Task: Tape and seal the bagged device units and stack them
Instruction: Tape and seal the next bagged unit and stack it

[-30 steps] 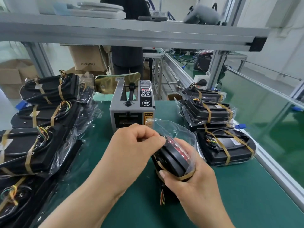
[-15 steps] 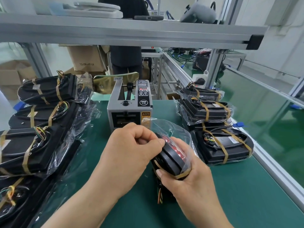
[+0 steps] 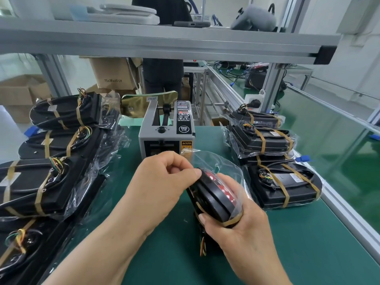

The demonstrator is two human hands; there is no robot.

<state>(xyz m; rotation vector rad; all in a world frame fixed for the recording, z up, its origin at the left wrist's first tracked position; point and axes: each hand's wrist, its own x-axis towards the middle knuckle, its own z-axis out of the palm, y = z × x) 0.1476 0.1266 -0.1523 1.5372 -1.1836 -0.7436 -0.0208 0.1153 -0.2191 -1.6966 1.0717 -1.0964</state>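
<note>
Far left of the grip: taped units [image 3: 51, 182] in clear bags, black, banded with tan tape, lying overlapped in a row along the left side of the green mat [image 3: 308, 243]. Coloured wire bundles show at their ends.

Then the left hand [image 3: 162, 186], in from the lower left, fingers curled, thumb and forefinger tips pressed together at the upper rim of the bagged unit [image 3: 213, 196]. Cannot tell whether they nip film or tape.

Just beyond the grip, past the left knuckles: grey tape dispenser [image 3: 166, 136], front facing the hands, yellow caution label at its front right corner.

In the grip, between both hands: the bagged unit, black, round-edged, red patch on its upper face, tilted on edge. Whether its lower end rests on the mat is hidden. Loose bag film [image 3: 218, 161] balloons up from its top toward the dispenser. One tan tape band [image 3: 232, 220] runs round its lower end. Coloured wires [image 3: 202, 246] hang below it.

The right hand [image 3: 244, 229] wraps the unit's lower end from underneath, thumb across the near edge beside the tape band, fingers curled behind.

Right of the grip, just beside the bag film: finished stack [image 3: 283, 186] of taped, bagged units, piled in layers near the mat's right edge
</note>
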